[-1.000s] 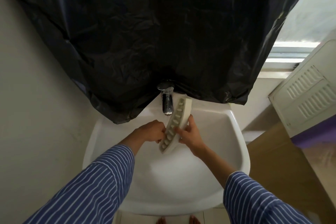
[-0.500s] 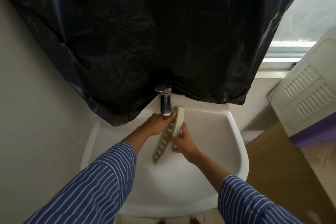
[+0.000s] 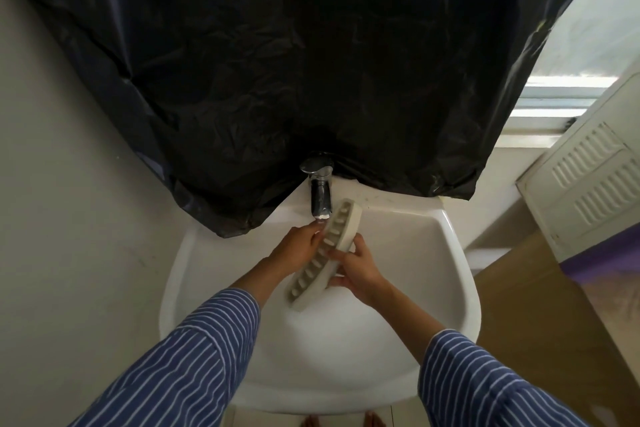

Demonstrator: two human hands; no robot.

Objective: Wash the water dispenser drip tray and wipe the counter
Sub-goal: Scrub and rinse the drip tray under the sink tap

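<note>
My right hand grips the drip tray around its middle, fingers curled over the near edge and thumb on the slotted face. I hold the tray tilted over the basin, its far end raised beside the tap and its near end pointing down toward me. My left hand lies against the tray's left side, fingers stretched forward with the tips up at the spout; whether they curl around the tray's edge I cannot tell. Both forearms reach in from the bottom corners, bare at the wrists, with the striped sleeves pushed back.

The white sink sits below the tray. A black plastic sheet hangs over the wall behind the tap, its lower edge draped onto the sink's back ledge. To the right stand a white louvred panel and a brown cardboard sheet.
</note>
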